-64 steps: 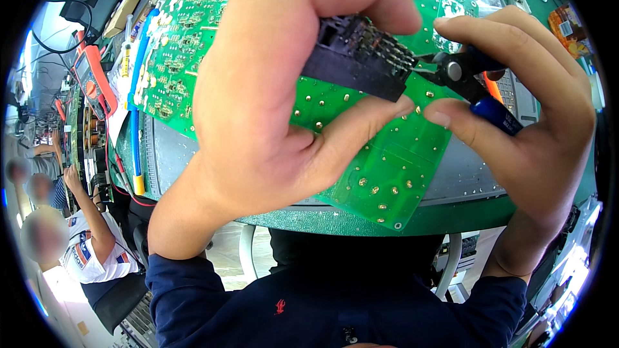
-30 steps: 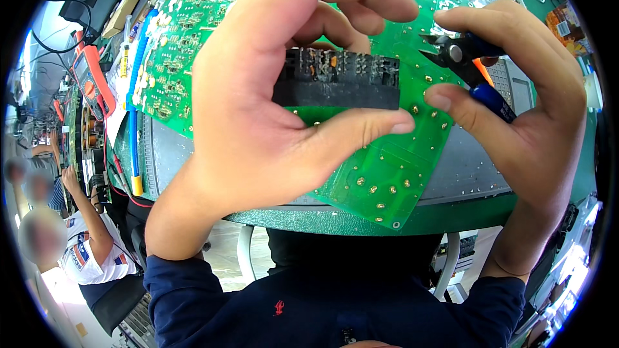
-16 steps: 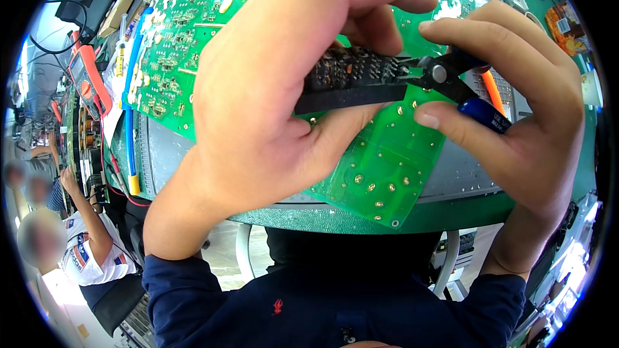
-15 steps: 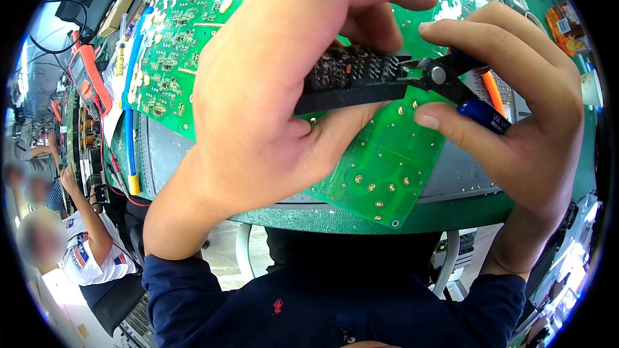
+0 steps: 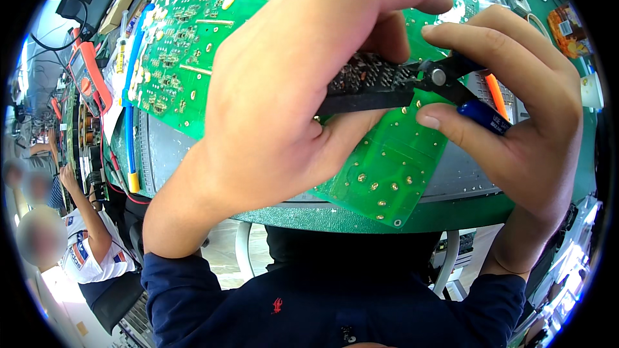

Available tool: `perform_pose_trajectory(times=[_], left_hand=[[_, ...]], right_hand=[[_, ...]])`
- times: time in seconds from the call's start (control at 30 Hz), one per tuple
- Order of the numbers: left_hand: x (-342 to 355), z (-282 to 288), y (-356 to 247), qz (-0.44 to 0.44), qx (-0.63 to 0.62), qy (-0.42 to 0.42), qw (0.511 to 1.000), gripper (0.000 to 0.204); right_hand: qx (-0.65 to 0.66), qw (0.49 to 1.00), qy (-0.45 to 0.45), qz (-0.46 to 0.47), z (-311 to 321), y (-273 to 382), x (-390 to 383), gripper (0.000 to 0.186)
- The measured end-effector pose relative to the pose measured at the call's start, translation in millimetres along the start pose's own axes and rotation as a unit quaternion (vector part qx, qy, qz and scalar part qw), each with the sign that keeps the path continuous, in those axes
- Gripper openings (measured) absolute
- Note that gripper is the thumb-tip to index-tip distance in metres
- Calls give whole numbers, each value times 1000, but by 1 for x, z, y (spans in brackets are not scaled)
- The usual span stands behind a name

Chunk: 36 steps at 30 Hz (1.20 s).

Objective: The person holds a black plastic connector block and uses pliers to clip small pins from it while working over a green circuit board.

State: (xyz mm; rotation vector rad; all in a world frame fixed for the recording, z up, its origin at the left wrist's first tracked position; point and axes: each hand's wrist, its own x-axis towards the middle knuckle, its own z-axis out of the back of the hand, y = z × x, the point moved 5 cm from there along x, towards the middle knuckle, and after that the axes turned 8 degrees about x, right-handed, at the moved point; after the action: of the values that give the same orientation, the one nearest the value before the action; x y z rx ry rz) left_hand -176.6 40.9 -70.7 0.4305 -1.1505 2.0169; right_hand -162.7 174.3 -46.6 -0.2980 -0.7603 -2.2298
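Observation:
My left hand (image 5: 271,96) is closed round a small black circuit module (image 5: 367,84) with rows of metal pins and a dark flat side, which it holds above a green circuit board (image 5: 374,180). In my right hand (image 5: 522,90) is a pair of blue-handled flush cutters (image 5: 483,116), gripped between thumb and fingers. The cutters' jaws meet the pins at the module's right end; whether they are closed on a pin I cannot tell. Part of the module is hidden behind my left fingers.
A large green circuit board (image 5: 174,71) with many small parts covers the table's left side. Left of it lie a blue tube with a yellow end (image 5: 133,174) and a red multimeter (image 5: 90,71). An orange packet (image 5: 567,32) is at the far right. Another person (image 5: 90,245) sits at left.
My left hand and the module have shifted slightly to the right, further into the cutters' jaws. My right hand has barely moved.

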Motion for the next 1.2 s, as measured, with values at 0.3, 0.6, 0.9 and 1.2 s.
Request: perform_pose_trajectory(times=[0.3,0.6,0.9,1.2], left_hand=[[-4,-3,-3,-1,9,7,1000,51],[-3,-1,-2,-2,3,16,1000,51],[-2,-1,1,-1,1,25,1000,50],[-5,4,2,0,0,32,999,50]], right_hand=[[50,996,-77,0,-10,-9,-16,42],[8,1000,12,-3,3,-7,-9,41],[-25,999,22,2,6,-5,-3,42],[-45,999,16,11,6,-6,-1,40]])
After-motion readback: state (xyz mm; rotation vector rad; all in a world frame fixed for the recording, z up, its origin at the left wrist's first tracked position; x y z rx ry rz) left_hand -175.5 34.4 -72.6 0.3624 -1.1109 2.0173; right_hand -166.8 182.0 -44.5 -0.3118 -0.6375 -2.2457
